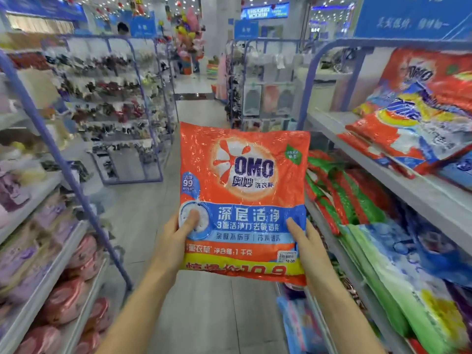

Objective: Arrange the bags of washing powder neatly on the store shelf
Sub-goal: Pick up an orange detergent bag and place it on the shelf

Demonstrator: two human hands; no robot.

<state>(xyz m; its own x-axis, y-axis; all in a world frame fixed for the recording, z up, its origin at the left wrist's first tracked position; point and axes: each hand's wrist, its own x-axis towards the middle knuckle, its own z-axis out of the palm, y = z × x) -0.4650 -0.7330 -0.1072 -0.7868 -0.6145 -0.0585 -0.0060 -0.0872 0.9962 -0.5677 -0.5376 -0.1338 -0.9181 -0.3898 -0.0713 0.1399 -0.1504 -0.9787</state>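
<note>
Two hands: both of mine hold one bag upright over the aisle, its front facing me.
Left hand (176,241): grips the bag's lower edge at 7 o'clock, thumb pressed on the front, fingers hidden behind.
Right hand (310,249): grips the lower edge at 5 o'clock, thumb on the front, fingers hidden behind.
Washing powder bag (242,190): orange with a blue band, in mid-air at the centre of my view, clear of every shelf.
Brand: "OMO" in big dark-blue letters, with 奥妙 and 洗衣粉 under it.
Other print: "99" in a blue badge at 9 o'clock on the bag; 深层洁净 in white on the blue band; 净含量:1千克 lower down.
Price band: yellow strip along the bottom reading "10.9"; a small white barcode sticker sits just above it at 5 o'clock.
Store shelf (383,172): at 3 o'clock, with orange OMO bags (408,134) lying tilted and overlapping on top.
Lower shelf: red-and-green bags (339,190) at 3 o'clock, green-and-blue bags (408,277) at 4 o'clock, their writing too blurred to read.
Pink and purple packs (63,302): at 8 o'clock on the opposite rack.
Blue sign (413,16): at 1 o'clock, its white writing unreadable.
</note>
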